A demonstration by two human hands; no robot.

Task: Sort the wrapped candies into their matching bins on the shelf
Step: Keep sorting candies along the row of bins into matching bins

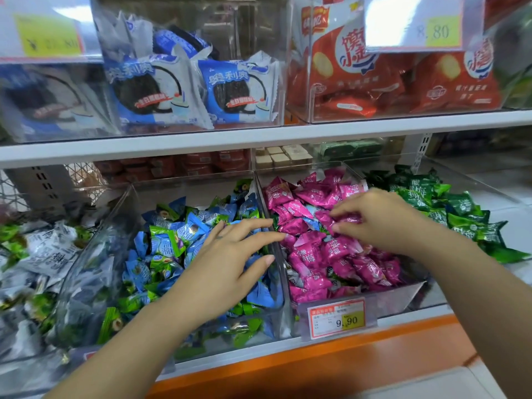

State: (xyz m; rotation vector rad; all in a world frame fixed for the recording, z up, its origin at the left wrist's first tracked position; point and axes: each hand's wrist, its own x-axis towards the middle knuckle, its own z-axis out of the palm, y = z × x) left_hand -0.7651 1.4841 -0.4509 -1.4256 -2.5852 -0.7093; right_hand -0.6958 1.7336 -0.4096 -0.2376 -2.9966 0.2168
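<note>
A white upper shelf [259,136] runs across the shop. On it stand clear boxes [244,24]. One holds blue and white cookie packs [236,93]. The next one holds red snack bags [359,70]. Price tags [414,24] with yellow patches hang in front of them. A white post [423,151] with little slots stands at the back. The lower shelf [273,348] has an orange front edge [316,361]. The light is bright and even.

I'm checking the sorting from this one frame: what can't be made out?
Head view:
right hand: its fingers hide whether its grip holds a pink candy.
blue and green candies: the left hand covers some.
top-left price label: blurred.
small print on the 9.90 price tag: too small.
white candies at left: blurred, cut off by the edge.
</note>
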